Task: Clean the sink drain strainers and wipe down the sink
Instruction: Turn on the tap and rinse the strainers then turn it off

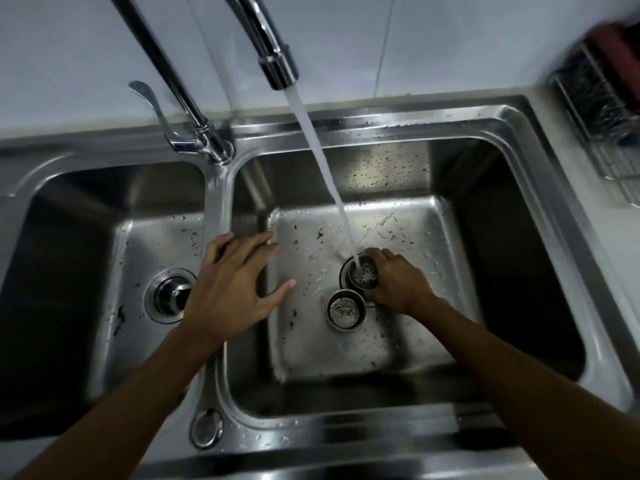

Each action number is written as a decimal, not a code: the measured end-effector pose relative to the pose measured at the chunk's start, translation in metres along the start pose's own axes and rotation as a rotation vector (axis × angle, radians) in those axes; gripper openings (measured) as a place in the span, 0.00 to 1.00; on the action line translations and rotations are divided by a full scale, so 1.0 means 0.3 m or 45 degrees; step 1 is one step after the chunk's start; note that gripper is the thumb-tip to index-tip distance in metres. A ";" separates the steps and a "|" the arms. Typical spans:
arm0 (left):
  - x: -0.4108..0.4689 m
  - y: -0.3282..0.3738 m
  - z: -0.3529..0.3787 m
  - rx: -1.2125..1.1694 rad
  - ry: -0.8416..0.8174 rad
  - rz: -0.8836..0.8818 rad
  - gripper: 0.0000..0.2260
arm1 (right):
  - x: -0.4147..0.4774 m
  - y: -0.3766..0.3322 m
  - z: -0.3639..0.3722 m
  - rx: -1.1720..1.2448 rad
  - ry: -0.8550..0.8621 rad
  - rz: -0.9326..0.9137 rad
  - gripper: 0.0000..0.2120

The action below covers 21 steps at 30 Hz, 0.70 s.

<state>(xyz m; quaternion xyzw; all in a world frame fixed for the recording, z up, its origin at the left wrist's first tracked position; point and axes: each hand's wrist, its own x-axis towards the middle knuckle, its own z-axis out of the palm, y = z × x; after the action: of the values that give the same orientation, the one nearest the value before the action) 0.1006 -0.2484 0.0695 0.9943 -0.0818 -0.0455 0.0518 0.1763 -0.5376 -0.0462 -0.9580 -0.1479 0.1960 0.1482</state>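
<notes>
A steel double sink (540,161) fills the view. In the right basin my right hand (398,284) grips a perforated drain strainer (363,273), tilted under the running water stream (322,168) from the faucet spout (277,64). A second strainer (345,309) stands upright on the basin floor just in front of it. My left hand (232,289) hovers with fingers spread over the divider between the basins, holding nothing. The left basin's drain (169,295) has a dark fitting in it. Specks of debris dot the right basin floor.
The faucet base and lever handle (194,140) stand on the back rim between the basins. A wire rack (602,112) with a reddish item sits on the counter at the far right. A round cap (206,427) is set in the front rim.
</notes>
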 end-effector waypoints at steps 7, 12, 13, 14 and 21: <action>0.001 -0.016 0.008 -0.014 0.021 0.002 0.31 | -0.015 -0.046 0.004 1.279 -0.161 0.768 0.33; -0.004 -0.020 0.010 -0.035 0.057 0.010 0.30 | -0.019 -0.024 -0.030 1.739 -0.463 1.121 0.37; -0.004 -0.020 0.010 -0.038 0.061 0.013 0.30 | -0.022 -0.025 -0.036 1.758 -0.509 1.140 0.37; -0.005 -0.022 0.011 -0.043 0.067 0.016 0.30 | -0.027 -0.031 -0.044 1.770 -0.525 1.148 0.36; -0.002 -0.023 0.012 -0.054 0.045 0.022 0.31 | -0.148 -0.037 -0.066 0.321 -0.019 0.532 0.38</action>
<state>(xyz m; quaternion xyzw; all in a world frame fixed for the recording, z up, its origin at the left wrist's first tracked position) 0.1009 -0.2418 0.0653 0.9929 -0.0884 -0.0291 0.0746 0.1431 -0.5469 -0.0103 -0.9402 0.0778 0.2465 0.2218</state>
